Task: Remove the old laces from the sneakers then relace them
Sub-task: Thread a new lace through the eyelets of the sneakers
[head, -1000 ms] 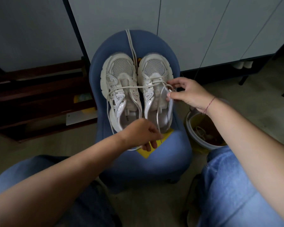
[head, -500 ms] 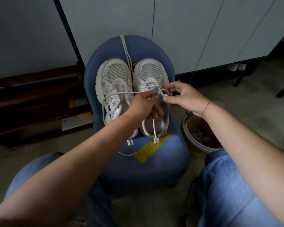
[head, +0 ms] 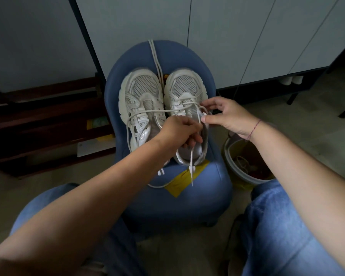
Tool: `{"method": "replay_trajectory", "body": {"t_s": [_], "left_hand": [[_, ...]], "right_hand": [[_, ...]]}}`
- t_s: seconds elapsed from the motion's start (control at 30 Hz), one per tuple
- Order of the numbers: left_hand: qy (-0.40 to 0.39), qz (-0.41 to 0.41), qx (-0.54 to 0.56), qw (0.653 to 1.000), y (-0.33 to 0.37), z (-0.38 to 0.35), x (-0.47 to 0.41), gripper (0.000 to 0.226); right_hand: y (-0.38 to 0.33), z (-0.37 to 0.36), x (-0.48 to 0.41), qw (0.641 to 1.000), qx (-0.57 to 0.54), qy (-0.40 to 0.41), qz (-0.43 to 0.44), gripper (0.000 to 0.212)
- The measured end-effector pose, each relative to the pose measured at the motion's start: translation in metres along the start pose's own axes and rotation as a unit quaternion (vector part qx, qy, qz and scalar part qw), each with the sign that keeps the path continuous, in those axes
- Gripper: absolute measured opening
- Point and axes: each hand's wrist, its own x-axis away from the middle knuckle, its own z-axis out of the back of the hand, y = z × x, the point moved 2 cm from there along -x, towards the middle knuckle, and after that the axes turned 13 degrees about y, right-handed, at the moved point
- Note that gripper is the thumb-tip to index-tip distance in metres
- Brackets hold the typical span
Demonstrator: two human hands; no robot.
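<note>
A second ago my left hand was down at the heels, by the yellow sheet; it has come up to the throat of the right-side sneaker and sits just beside my right hand; its fingers are curled round the lace, whose free end hangs below the fist; my right hand's thumb and forefinger are pinched together on a loop of the same lace at the shoe's outer edge. I read this as both hands gathered on one eyelet, ready to feed or draw the strand through; which of the two, I cannot tell.

Both sneakers stand side by side, toes away from me, on the seat of the blue chair; one run of lace stretches across the left-side sneaker and loops down its outer flank, so a hard pull may drag on that shoe. A spare lace hangs over the chair back between the toes; a bucket stands just beside the chair under my right forearm; a wooden shelf lies off to the left, well apart.
</note>
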Motion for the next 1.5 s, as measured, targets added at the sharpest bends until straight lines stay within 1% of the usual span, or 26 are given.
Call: {"method": "replay_trajectory", "body": {"t_s": [0.13,0.2,0.27,0.33,0.37,0.4,0.47,0.53,0.6,0.63,0.7,0.73,0.77,0.83,0.9,0.93,0.97,1.07,1.23,1.37,1.5], "left_hand": [[-0.124,0.006,-0.077,0.989,-0.013,0.005,0.029,0.017],[-0.151,0.005,-0.111,0.982,-0.023,0.006,0.039,0.016],[-0.167,-0.003,-0.142,0.976,-0.03,0.01,0.042,0.01],[-0.214,0.002,-0.177,0.961,-0.037,0.013,0.046,0.003],[-0.245,0.011,-0.188,0.951,-0.041,0.013,0.05,0.005],[-0.278,0.029,-0.186,0.942,-0.045,0.013,0.054,0.006],[-0.334,0.085,-0.143,0.928,-0.051,0.01,0.063,0.009],[-0.357,0.135,-0.094,0.92,-0.054,0.005,0.067,0.011],[-0.331,0.144,-0.088,0.928,-0.059,0.002,0.064,0.013],[-0.304,0.124,-0.105,0.939,-0.062,0.001,0.061,0.016],[-0.244,0.052,-0.168,0.954,-0.063,0.0,0.055,0.022],[-0.214,0.021,-0.181,0.96,-0.06,0.0,0.052,0.022],[-0.179,0.007,-0.17,0.969,-0.056,0.001,0.049,0.02],[-0.089,0.004,-0.104,0.991,-0.044,0.004,0.041,0.018],[-0.006,-0.012,-0.074,0.997,-0.034,0.006,0.032,0.024],[0.013,-0.018,-0.074,0.997,-0.031,0.003,0.03,0.027],[0.016,-0.02,-0.077,0.997,-0.029,-0.001,0.031,0.028],[0.006,-0.001,-0.075,0.997,-0.03,-0.021,0.032,0.021],[0.064,0.075,0.038,0.994,-0.03,-0.029,0.024,0.026],[0.066,0.107,0.09,0.988,-0.026,-0.03,0.026,0.026],[0.048,0.131,0.15,0.979,-0.024,-0.027,0.023,0.032]], "right_hand": [[-0.004,0.0,0.002,1.0,-0.015,0.0,-0.007,0.037],[-0.006,0.0,0.003,1.0,-0.014,-0.002,-0.01,0.038],[-0.006,0.0,0.004,1.0,-0.015,-0.003,-0.012,0.04],[-0.006,0.0,0.005,1.0,-0.012,-0.007,-0.014,0.041],[-0.006,0.0,0.005,1.0,-0.011,-0.009,-0.015,0.041],[-0.006,0.0,0.006,1.0,-0.012,-0.01,-0.014,0.04],[-0.007,0.0,0.006,1.0,-0.014,-0.01,-0.012,0.039],[-0.008,0.0,0.006,1.0,-0.012,-0.009,-0.013,0.038],[-0.008,0.0,0.007,1.0,-0.013,-0.008,-0.014,0.039],[-0.007,0.0,0.007,1.0,-0.015,-0.008,-0.013,0.039],[-0.007,-0.001,0.007,1.0,-0.02,-0.008,-0.012,0.039],[-0.007,-0.001,0.007,1.0,-0.024,-0.009,-0.014,0.039],[-0.006,-0.001,0.007,0.999,-0.027,-0.009,-0.016,0.039],[-0.005,-0.002,0.006,0.999,-0.034,-0.012,-0.02,0.037],[-0.004,-0.001,0.005,0.999,-0.032,-0.014,-0.02,0.036],[-0.004,-0.001,0.005,0.999,-0.03,-0.015,-0.018,0.036],[-0.004,-0.001,0.005,0.999,-0.031,-0.015,-0.018,0.035],[-0.004,-0.001,0.005,0.999,-0.045,-0.017,-0.017,0.035],[-0.004,-0.001,0.006,0.999,-0.039,-0.015,-0.016,0.035],[-0.005,-0.001,0.006,0.999,-0.03,-0.014,-0.015,0.035],[-0.006,-0.001,0.006,1.0,-0.017,-0.013,-0.004,0.035]]}}
